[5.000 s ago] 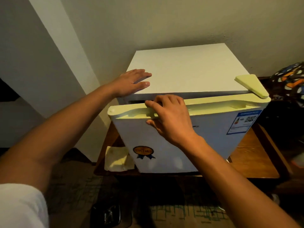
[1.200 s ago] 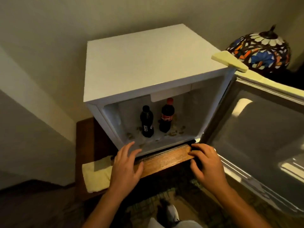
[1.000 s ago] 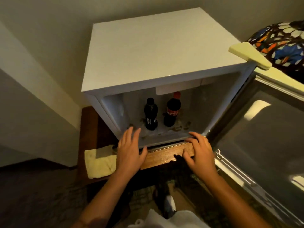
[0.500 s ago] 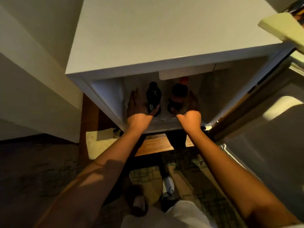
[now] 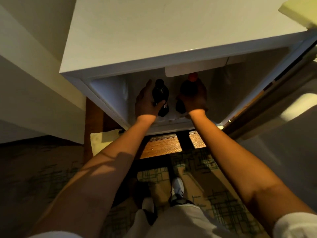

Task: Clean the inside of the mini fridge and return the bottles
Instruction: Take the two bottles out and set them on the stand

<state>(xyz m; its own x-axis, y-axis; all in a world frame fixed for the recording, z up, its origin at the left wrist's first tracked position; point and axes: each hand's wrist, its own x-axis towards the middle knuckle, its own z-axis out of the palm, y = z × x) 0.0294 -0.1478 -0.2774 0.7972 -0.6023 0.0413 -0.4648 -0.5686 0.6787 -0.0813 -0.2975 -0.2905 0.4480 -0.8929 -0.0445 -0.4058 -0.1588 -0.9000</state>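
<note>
The white mini fridge (image 5: 154, 31) stands open on a low wooden table (image 5: 161, 146), its door (image 5: 283, 134) swung out to the right. Inside stand two dark soda bottles. My left hand (image 5: 145, 102) wraps the black-capped bottle (image 5: 160, 93) on the left. My right hand (image 5: 195, 100) is closed around the red-capped bottle (image 5: 187, 86) on the right. Both bottles are upright near the fridge floor. The floor of the fridge is mostly hidden by my hands.
A pale yellow cloth (image 5: 104, 140) lies on the table at the fridge's left front corner. A white wall and sloped panel (image 5: 34, 83) rise at left. Patterned carpet (image 5: 197, 169) and my shoes (image 5: 177, 189) are below.
Five seconds ago the door was shut. My hands went from the table edge into the fridge and have closed around the two bottles; the camera has dropped closer.
</note>
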